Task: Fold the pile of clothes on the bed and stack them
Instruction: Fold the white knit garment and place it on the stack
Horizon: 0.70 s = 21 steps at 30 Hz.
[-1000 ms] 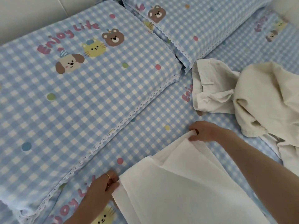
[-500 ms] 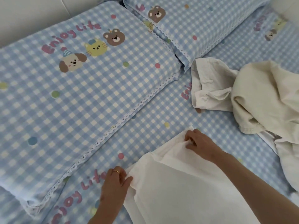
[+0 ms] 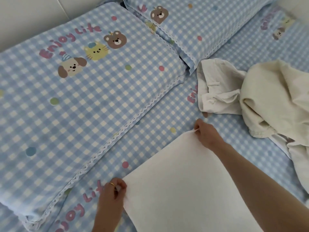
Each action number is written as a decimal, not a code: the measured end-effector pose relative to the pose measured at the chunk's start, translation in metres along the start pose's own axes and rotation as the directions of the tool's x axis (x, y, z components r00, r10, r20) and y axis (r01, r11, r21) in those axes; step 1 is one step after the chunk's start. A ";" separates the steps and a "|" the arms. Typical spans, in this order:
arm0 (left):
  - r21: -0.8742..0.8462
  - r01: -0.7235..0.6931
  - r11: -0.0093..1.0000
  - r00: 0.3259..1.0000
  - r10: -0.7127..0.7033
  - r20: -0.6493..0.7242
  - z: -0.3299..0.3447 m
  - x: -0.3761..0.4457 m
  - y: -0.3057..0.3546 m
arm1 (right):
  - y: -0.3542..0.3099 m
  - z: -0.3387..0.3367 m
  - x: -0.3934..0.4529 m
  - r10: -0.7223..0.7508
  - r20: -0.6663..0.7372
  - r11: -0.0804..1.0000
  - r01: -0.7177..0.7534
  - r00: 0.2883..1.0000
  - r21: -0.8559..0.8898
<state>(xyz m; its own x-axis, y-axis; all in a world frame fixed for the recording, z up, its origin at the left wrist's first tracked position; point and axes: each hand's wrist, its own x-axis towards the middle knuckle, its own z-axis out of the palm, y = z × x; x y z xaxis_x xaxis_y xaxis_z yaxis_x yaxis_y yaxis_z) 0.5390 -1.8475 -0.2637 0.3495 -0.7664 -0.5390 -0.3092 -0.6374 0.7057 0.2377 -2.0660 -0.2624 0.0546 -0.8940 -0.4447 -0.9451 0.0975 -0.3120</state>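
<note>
A white garment [image 3: 182, 185] lies flat and smooth on the blue checked bed sheet [image 3: 150, 131] in the lower middle. My left hand [image 3: 113, 193] pinches its near-left corner; a ring shows on one finger. My right hand [image 3: 205, 133] pinches its far corner. To the right lies a loose pile: crumpled off-white trousers [image 3: 217, 91] and a cream garment [image 3: 275, 101], with more white cloth [image 3: 299, 156] beneath it at the right edge.
Two blue checked pillows with cartoon animals lie at the head of the bed, a large one [image 3: 75, 97] on the left and another [image 3: 200, 22] at the top. A pale headboard [image 3: 33, 17] runs behind them.
The white garment was rumpled with folds showing; it is now pulled taut and smooth. Both hands have moved apart to its corners and shifted slightly away from me.
</note>
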 end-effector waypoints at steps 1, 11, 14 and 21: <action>0.051 -0.006 0.999 1.000 0.005 0.019 0.002 0.002 0.000 | -0.003 0.005 -0.005 0.023 -0.048 0.998 -0.020 0.999 0.067; 0.538 -0.788 0.301 0.591 0.613 0.524 0.094 -0.040 0.022 | -0.003 0.128 -0.176 0.119 -0.317 0.991 -0.096 0.941 0.088; 0.604 -0.770 0.207 0.607 0.528 0.594 0.086 -0.013 0.005 | 0.031 0.128 -0.177 0.102 -0.309 0.991 -0.123 0.945 -0.051; 0.691 -0.630 0.355 0.759 0.469 0.451 0.057 0.003 -0.001 | 0.072 0.136 -0.199 0.688 -0.335 0.725 -0.630 0.644 0.277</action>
<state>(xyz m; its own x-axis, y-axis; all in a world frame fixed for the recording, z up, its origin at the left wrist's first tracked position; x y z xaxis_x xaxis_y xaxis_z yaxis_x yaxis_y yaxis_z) 0.4899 -1.8535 -0.2923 -0.2791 -0.9169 -0.2854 -0.9408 0.2014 0.2728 0.2026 -1.8214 -0.3106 -0.7226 -0.6553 -0.2201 -0.6305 0.7553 -0.1789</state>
